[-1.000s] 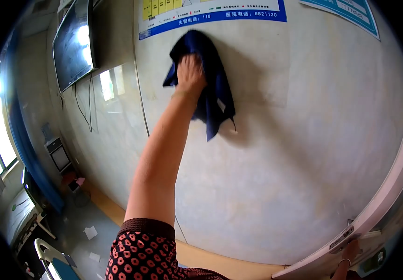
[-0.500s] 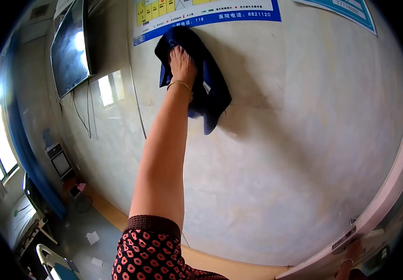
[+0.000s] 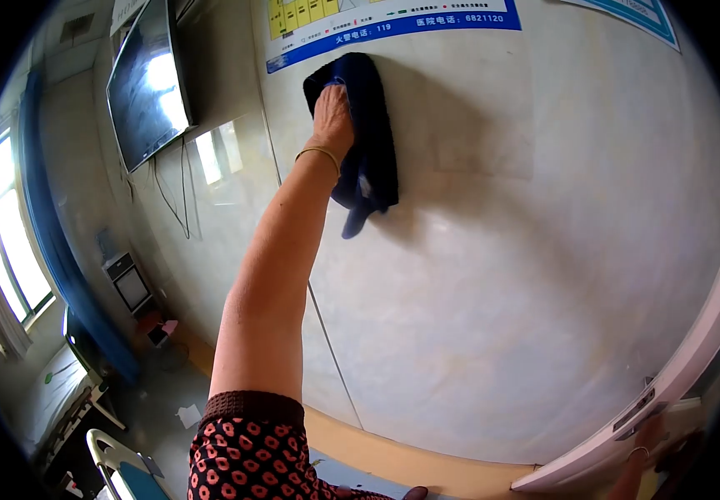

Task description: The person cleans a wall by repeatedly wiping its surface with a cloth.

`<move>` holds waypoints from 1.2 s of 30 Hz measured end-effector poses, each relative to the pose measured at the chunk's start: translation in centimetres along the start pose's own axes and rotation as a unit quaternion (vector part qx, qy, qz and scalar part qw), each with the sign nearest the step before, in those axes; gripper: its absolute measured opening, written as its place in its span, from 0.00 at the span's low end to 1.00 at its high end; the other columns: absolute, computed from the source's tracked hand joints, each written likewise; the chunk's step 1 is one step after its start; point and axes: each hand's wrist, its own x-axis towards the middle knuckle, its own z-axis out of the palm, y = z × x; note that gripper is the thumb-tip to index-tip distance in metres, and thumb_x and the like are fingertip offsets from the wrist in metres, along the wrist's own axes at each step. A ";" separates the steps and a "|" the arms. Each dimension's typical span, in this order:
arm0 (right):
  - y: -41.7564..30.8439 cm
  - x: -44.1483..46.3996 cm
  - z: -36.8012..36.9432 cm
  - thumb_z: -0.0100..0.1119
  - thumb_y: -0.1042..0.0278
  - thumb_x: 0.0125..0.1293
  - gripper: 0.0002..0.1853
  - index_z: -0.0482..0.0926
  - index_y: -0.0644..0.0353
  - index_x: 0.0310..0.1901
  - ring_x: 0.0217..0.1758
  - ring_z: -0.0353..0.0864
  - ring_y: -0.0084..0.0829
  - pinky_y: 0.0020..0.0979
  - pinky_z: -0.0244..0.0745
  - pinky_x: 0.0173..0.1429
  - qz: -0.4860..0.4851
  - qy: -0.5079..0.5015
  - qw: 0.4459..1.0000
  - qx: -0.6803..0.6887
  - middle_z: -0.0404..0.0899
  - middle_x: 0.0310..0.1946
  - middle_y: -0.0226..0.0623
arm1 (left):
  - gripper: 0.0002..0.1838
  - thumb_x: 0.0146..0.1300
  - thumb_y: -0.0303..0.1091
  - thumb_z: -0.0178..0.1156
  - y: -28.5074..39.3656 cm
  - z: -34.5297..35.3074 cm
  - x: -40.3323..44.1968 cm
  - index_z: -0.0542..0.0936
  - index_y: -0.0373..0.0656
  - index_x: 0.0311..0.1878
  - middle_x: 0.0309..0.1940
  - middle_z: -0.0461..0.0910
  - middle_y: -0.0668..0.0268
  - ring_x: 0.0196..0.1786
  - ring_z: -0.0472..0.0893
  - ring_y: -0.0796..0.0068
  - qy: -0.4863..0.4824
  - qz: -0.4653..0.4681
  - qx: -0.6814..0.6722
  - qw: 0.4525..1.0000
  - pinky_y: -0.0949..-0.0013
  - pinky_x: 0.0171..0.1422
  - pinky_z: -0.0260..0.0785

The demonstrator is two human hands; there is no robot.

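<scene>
My left hand (image 3: 332, 117) reaches up the wall with its fingers closed into a dark navy cloth (image 3: 374, 142). The cloth is pressed against the pale marbled wall (image 3: 477, 275), and its lower end hangs down past my wrist. Just above it is a poster with a blue bottom strip (image 3: 427, 23). At the lower right, my right hand (image 3: 650, 431) is dim and small beside the door (image 3: 627, 425). Its fingers cannot be made out, nor whether it touches the door.
A wall-mounted screen (image 3: 147, 92) with dangling cables hangs at the left. Beyond it are a blue curtain (image 3: 64, 242), a window and a water dispenser (image 3: 129, 282). A bed (image 3: 64, 383) and a chair (image 3: 110, 450) stand lower left. Paper (image 3: 187, 415) lies on the floor.
The view has shifted, so the wall and screen sit further right. My left hand still presses the cloth to the wall below the poster; the cloth now looks narrower and hangs straighter.
</scene>
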 end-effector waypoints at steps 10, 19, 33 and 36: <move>0.4 -0.3 0.7 0.38 0.69 0.61 0.12 0.72 0.68 0.36 0.36 0.75 0.42 0.36 0.71 0.40 -0.098 0.079 0.983 -0.131 0.74 0.33 0.47 | 0.12 0.51 0.33 0.50 7.3 1.4 3.1 0.74 0.39 0.37 0.35 0.75 0.56 0.39 0.74 0.59 0.170 -0.054 -0.212 0.961 0.63 0.43 0.65; 0.1 0.9 0.6 0.40 0.73 0.60 0.10 0.72 0.68 0.36 0.36 0.75 0.41 0.35 0.71 0.40 0.088 -0.042 0.994 -0.054 0.74 0.33 0.49 | 0.09 0.46 0.26 0.48 2.1 0.4 1.1 0.76 0.39 0.17 0.18 0.74 0.52 0.25 0.75 0.54 0.062 -0.083 0.001 0.995 0.60 0.29 0.69; -1.6 0.6 -2.1 0.39 0.70 0.60 0.12 0.73 0.68 0.35 0.31 0.77 0.43 0.38 0.73 0.35 0.039 -0.048 0.992 -0.109 0.76 0.29 0.50 | 0.05 0.41 0.29 0.56 2.1 0.2 2.4 0.75 0.37 0.22 0.22 0.75 0.51 0.28 0.74 0.50 0.154 -0.012 -0.072 0.985 0.59 0.34 0.66; -0.1 1.1 -0.3 0.40 0.70 0.59 0.12 0.73 0.68 0.36 0.32 0.77 0.43 0.39 0.73 0.36 0.044 -0.045 0.992 -0.108 0.76 0.31 0.50 | 0.07 0.44 0.31 0.56 -1.0 0.2 1.7 0.74 0.39 0.28 0.22 0.75 0.50 0.28 0.74 0.49 0.156 -0.078 -0.043 0.984 0.58 0.30 0.66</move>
